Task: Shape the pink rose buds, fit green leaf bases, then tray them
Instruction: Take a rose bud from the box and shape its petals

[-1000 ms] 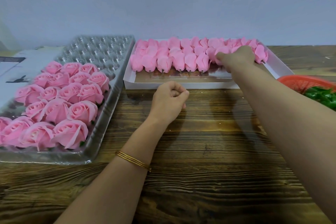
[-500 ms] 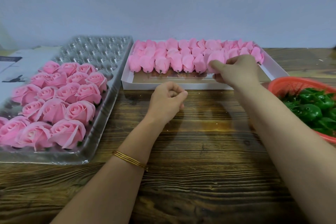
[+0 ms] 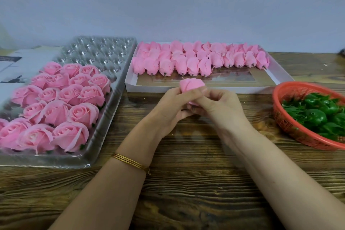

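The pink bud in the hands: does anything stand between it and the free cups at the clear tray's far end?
Nothing visible does. The pink bud, held by the left hand and right hand, need only cross the clear tray's low rim; the finished roses fill only nearer cups.

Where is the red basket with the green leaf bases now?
In the head view, the red basket sits on the table at the far right, right of the right hand and in front of the right corner of the white box.

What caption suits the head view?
One pink bud gripped by left hand and right hand, between rose tray and leaf-base basket.
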Demonstrator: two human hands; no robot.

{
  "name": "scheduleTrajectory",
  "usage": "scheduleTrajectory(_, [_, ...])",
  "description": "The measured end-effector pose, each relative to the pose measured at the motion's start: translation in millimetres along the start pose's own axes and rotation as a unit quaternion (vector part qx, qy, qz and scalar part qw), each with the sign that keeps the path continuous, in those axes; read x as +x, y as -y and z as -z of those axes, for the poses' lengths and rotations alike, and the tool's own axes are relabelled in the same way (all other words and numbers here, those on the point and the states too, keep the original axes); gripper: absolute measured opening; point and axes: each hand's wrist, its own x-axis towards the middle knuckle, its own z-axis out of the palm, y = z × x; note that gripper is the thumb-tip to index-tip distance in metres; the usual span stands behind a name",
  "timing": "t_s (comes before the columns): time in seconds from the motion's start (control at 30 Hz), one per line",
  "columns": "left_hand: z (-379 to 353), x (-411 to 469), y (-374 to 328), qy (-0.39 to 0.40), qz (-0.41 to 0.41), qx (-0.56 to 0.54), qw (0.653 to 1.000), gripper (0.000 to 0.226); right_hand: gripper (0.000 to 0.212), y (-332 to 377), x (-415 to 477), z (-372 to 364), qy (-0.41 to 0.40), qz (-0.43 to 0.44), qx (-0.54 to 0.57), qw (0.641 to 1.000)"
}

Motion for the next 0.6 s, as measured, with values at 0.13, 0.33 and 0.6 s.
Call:
scheduleTrajectory(0.13, [-3, -3, 2, 0.029, 0.009, -0.011, 0.999, 0.055, 0.002, -7, -5, 3, 0.012, 0.023, 0.014, 1.0])
scheduleTrajectory(0.33, [-5, -1, 7, 0.045, 0.01, -0.024, 0.999, 0.011, 0.038, -15, -7, 5, -0.006, 0.014, 0.08, 0.997])
scheduleTrajectory(0.6, [-1, 2, 11, 0.035, 0.009, -0.017, 0.999, 0.023, 0.051, -14, -9, 10, 0.033, 0.003, 0.105, 0.994])
